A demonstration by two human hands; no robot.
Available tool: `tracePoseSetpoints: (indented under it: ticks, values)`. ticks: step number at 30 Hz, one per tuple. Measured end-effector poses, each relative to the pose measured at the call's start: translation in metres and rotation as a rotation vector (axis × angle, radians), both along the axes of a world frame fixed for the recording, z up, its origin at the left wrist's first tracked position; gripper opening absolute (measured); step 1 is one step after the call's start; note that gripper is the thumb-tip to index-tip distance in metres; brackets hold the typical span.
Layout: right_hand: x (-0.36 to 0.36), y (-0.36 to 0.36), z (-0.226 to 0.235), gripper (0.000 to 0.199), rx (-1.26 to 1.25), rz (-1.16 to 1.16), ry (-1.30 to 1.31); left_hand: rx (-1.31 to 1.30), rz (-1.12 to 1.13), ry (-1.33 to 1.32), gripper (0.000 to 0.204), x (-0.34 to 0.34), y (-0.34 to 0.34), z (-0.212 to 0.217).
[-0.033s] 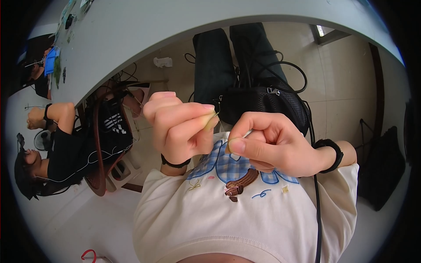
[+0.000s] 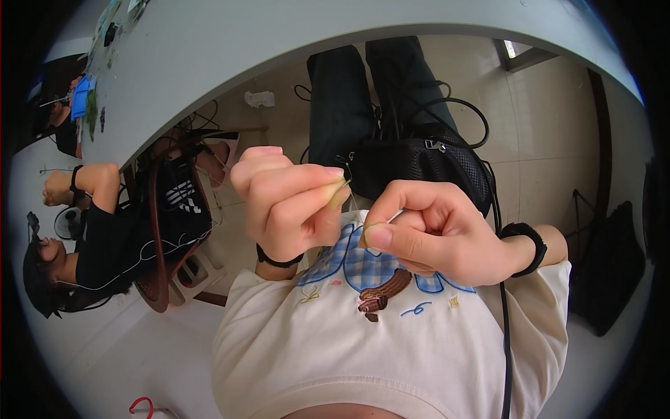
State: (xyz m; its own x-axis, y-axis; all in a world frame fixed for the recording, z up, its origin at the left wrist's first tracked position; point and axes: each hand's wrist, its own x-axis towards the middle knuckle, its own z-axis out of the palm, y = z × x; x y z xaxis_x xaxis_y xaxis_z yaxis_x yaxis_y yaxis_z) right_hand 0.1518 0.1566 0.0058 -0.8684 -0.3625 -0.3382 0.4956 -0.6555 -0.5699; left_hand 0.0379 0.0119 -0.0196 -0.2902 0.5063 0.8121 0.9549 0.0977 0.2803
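Observation:
My left hand (image 2: pixel 289 199) is closed in a pinch, thumb against forefinger, on a thin green wire (image 2: pixel 349 174) whose dark, curled end sticks up past the fingertips. Close by on the right, my right hand (image 2: pixel 440 230) is also pinched. A fine pale strand (image 2: pixel 355 202) runs from the left fingertips down toward the right ones. Under the right thumb shows a small brownish tip, too little of it to name. Both hands are held above my lap, in front of my white shirt (image 2: pixel 335 342), and do not touch each other.
A grey table (image 2: pixel 279 49) curves across the top. A black mesh bag (image 2: pixel 419 164) with cables lies on my lap. At left another person (image 2: pixel 105 241) sits by a brown chair (image 2: pixel 160 258). A blue container (image 2: pixel 82 98) stands on the far left of the table.
Both hands have shifted very slightly to the right, and the wire's curled end has tilted a little. The pinches stay the same.

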Motion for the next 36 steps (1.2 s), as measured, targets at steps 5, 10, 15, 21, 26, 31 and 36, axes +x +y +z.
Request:
tracePoseSetpoints:
  ticks: [5,10,15,21,26,31,36]
  values:
    - [-0.002,0.008,0.003,0.007,0.25,-0.141,0.359,-0.031,-0.06,-0.003,0.022,0.004,0.0,-0.004]
    - [-0.016,0.019,0.014,0.007,0.493,-0.147,0.542,0.008,-0.056,0.024,0.022,0.01,0.004,-0.004]
    - [-0.029,0.02,0.006,0.006,0.601,-0.209,0.544,0.014,-0.056,0.005,0.021,0.016,0.007,0.0]
    - [-0.039,0.021,0.003,0.008,0.617,-0.134,0.432,0.059,-0.07,0.028,0.019,0.015,0.005,-0.003]
    - [-0.046,0.016,-0.008,0.015,0.534,-0.077,0.383,0.054,-0.06,0.07,0.019,0.011,0.002,-0.004]
    - [-0.053,0.024,-0.015,0.009,0.333,0.125,0.3,0.078,-0.077,0.073,0.019,0.01,0.003,-0.005]
    - [-0.06,0.028,-0.026,0.009,0.111,0.321,0.157,0.083,-0.111,0.038,0.019,0.013,0.001,-0.005]
